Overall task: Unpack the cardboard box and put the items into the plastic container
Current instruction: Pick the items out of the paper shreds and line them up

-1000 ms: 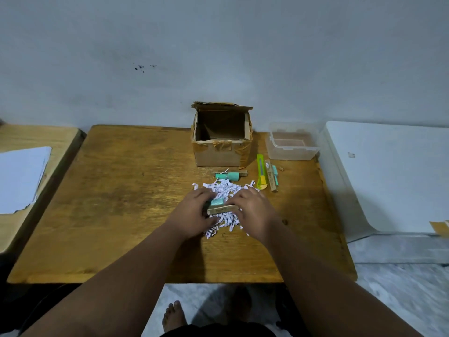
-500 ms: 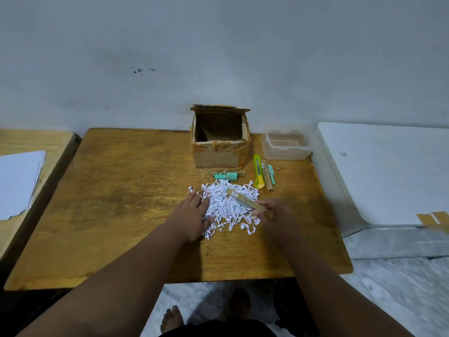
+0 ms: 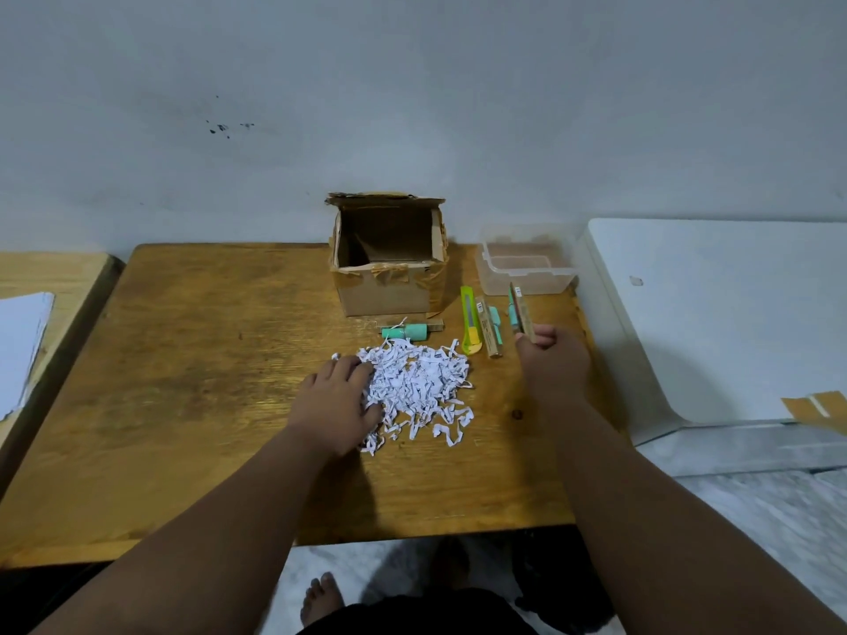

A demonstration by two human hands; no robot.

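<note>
While resting left hand [image 3: 337,401] flat, fingers straight, on white shreds [image 3: 421,382], pinched thin brown-card packet [image 3: 521,313] with teal part upright in right hand [image 3: 552,359], just before clear container [image 3: 527,286], right of open box [image 3: 389,291] and yellow cutter [image 3: 470,323].

No readable text; white label [image 3: 518,291] on brown pack [image 3: 523,313] too small.
</note>
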